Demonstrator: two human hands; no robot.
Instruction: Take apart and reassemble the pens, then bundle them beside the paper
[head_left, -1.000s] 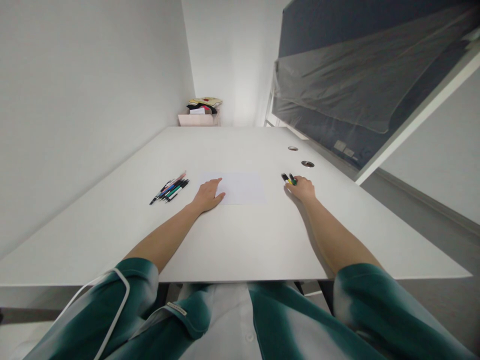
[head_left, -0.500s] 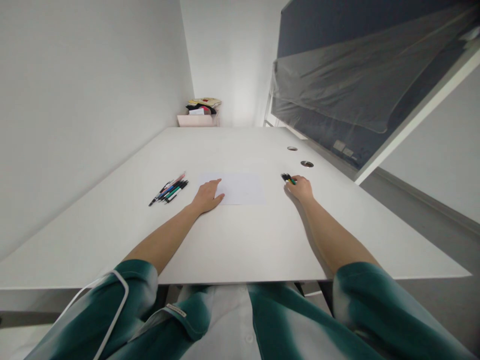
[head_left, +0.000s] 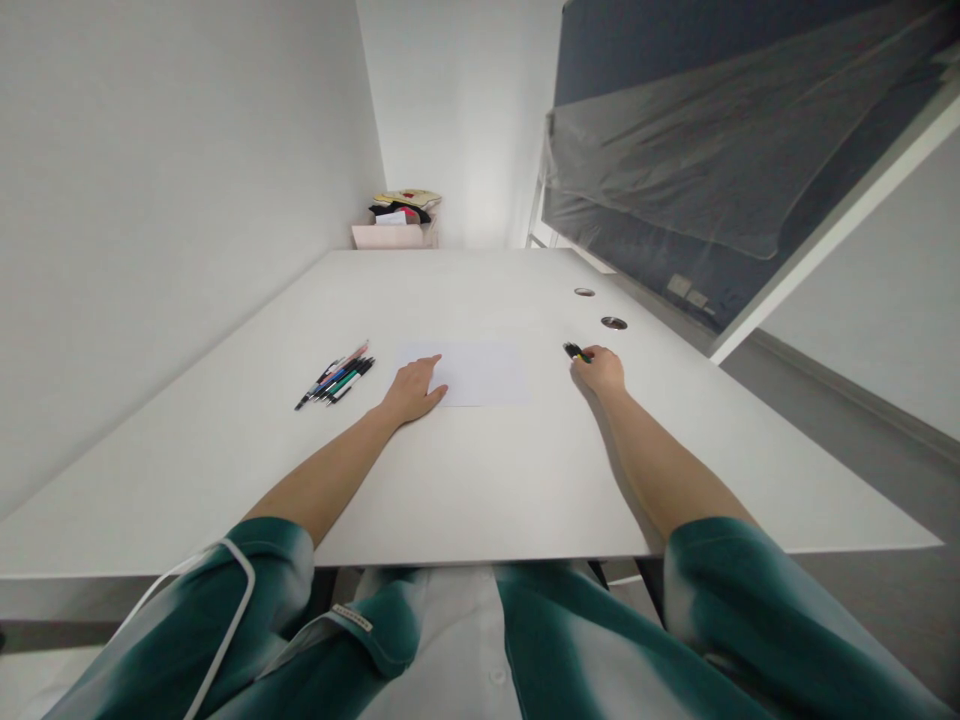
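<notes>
My left hand [head_left: 412, 390] lies flat with its fingers apart on the left edge of a white sheet of paper [head_left: 484, 374]. To the right of the sheet, my right hand [head_left: 601, 371] is closed around a small bunch of pens [head_left: 575, 351], whose dark ends stick out on its left side. A touch of yellow and green shows among them; the rest is hidden by the fingers. Left of my left hand, a loose pile of several pens [head_left: 337, 377] in black, blue, green and pink lies slanted on the table.
The white table [head_left: 480, 490] runs along a wall at the left. Two round cable holes [head_left: 613, 323] sit near its right edge. A dark panel [head_left: 675, 150] under clear plastic leans in at the right. A pale box [head_left: 390, 236] with cloth items stands beyond the far edge.
The whole view has shifted very slightly. My left hand stays on the paper, and my right hand, still around the pens, has barely turned.
</notes>
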